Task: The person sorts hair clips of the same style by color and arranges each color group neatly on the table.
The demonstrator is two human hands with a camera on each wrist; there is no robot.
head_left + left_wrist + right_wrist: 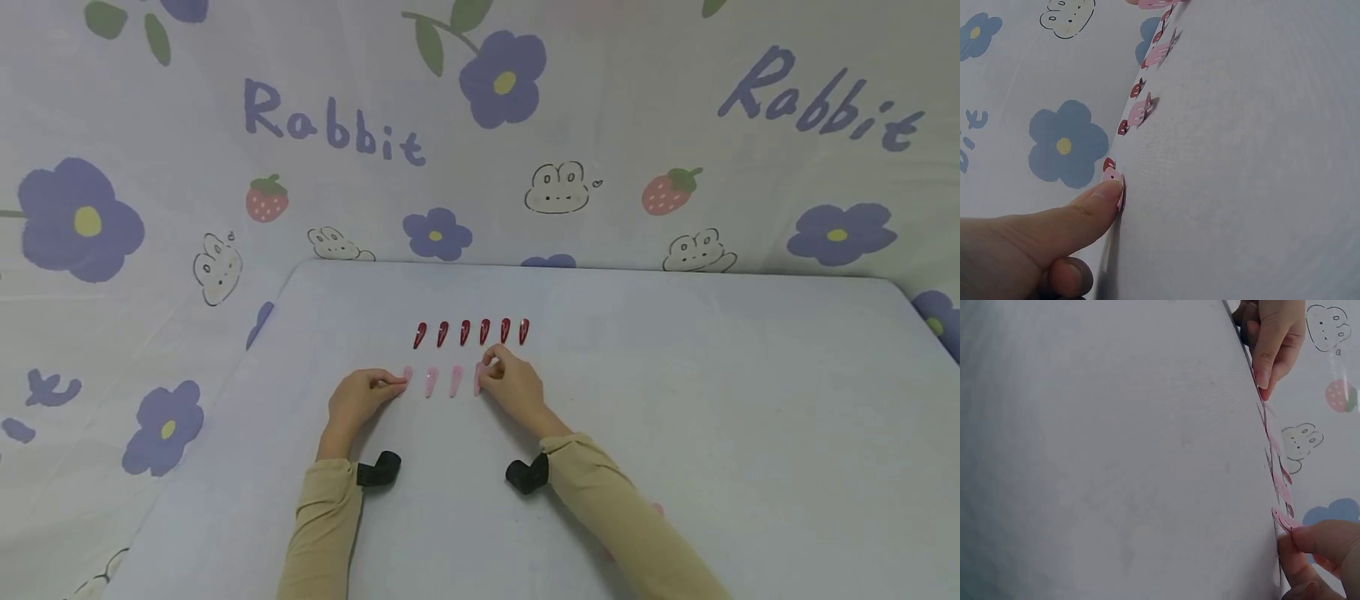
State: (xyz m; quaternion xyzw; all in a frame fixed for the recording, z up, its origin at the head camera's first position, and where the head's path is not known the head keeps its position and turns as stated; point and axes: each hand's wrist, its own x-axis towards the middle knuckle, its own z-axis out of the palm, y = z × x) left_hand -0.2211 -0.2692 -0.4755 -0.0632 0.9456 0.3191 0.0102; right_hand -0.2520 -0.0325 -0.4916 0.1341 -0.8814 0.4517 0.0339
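Observation:
Several dark red snap hair clips (465, 332) lie in a row on the white table. Nearer to me runs a second row, of pink snap hair clips. My left hand (358, 404) pinches the leftmost pink hair clip (407, 375); in the left wrist view its thumb covers part of that clip (1112, 174). At the row's right end, my right hand (517, 390) holds another pink hair clip (477, 379) between thumb and finger, and the right wrist view shows its tip (1283, 520) sticking out. Between the hands lie two untouched pink clips (455, 381).
More pink pieces (657, 507) peek out from under the right forearm, mostly hidden. Beyond the white table (712, 400) hangs a cloth (480, 167) printed with flowers and rabbits. A black wrist mount (378, 469) sits on each arm.

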